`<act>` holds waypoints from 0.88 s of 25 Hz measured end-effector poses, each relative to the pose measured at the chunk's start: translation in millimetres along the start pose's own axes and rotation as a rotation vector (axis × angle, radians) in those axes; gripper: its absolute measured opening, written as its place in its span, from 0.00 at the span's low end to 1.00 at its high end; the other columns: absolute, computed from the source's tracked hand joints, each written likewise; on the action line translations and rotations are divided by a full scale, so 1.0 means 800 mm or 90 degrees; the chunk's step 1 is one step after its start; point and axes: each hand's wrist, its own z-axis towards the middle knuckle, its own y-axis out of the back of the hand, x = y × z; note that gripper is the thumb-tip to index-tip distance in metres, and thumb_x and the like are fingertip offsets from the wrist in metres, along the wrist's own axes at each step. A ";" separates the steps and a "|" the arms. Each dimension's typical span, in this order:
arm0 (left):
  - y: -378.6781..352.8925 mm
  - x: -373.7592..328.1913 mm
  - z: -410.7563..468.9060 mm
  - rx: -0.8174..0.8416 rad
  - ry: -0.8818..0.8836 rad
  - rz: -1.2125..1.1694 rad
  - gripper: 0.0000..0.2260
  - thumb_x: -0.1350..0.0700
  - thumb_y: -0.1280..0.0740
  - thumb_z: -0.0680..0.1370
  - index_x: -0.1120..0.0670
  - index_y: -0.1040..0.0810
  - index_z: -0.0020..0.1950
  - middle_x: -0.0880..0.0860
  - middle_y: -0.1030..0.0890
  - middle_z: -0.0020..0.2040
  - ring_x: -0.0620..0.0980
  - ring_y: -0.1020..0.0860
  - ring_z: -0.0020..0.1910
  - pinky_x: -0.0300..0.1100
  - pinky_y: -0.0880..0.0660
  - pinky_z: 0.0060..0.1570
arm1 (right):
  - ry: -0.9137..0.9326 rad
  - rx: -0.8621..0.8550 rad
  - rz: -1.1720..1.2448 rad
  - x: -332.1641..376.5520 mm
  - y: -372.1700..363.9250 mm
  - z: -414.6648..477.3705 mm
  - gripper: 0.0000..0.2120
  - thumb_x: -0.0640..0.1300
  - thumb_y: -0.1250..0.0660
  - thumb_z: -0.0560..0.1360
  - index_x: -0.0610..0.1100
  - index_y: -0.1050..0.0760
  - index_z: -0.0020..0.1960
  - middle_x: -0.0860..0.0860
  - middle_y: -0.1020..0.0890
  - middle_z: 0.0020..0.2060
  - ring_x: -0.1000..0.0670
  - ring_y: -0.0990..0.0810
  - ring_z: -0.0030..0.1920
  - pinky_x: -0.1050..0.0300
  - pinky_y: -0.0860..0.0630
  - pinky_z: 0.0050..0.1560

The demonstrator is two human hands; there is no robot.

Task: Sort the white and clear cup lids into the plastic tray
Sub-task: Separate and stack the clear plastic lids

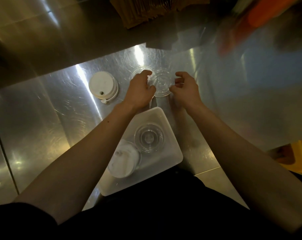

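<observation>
Two lid stacks, white and clear, sat in the plastic tray. Beyond, left hand and right hand together pinched a clear lid; a white lid lay left.

Bare steel counter left of white lid, tray blocking near edge, clutter behind.

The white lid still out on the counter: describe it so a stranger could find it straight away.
Start at the steel counter, then look beyond the plastic tray near the person's body, to the left of the left hand. The white lid lies there alone. Unlike the clear lids between the hands, it is opaque, with a small sip hole and a plug tab.
</observation>
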 end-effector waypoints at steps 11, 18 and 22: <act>0.025 0.015 -0.004 -0.073 0.035 -0.059 0.21 0.57 0.33 0.75 0.55 0.30 0.68 0.58 0.25 0.65 0.56 0.23 0.60 0.53 0.25 0.61 | 0.025 0.031 0.010 0.033 -0.018 -0.003 0.23 0.37 0.33 0.72 0.45 0.29 0.66 0.49 0.23 0.55 0.51 0.22 0.52 0.57 0.20 0.48; 0.027 0.034 -0.002 -0.077 0.077 -0.070 0.23 0.57 0.33 0.73 0.55 0.30 0.68 0.59 0.24 0.63 0.56 0.23 0.60 0.53 0.25 0.61 | 0.042 0.042 -0.045 0.045 -0.039 0.007 0.23 0.38 0.32 0.72 0.44 0.29 0.66 0.46 0.21 0.58 0.50 0.21 0.53 0.49 0.20 0.56; 0.028 0.041 0.002 -0.089 0.091 -0.077 0.22 0.57 0.33 0.73 0.55 0.30 0.67 0.59 0.24 0.62 0.56 0.23 0.58 0.52 0.26 0.61 | 0.049 0.050 -0.076 0.048 -0.046 0.013 0.23 0.38 0.32 0.71 0.43 0.28 0.65 0.45 0.21 0.56 0.47 0.20 0.53 0.48 0.21 0.57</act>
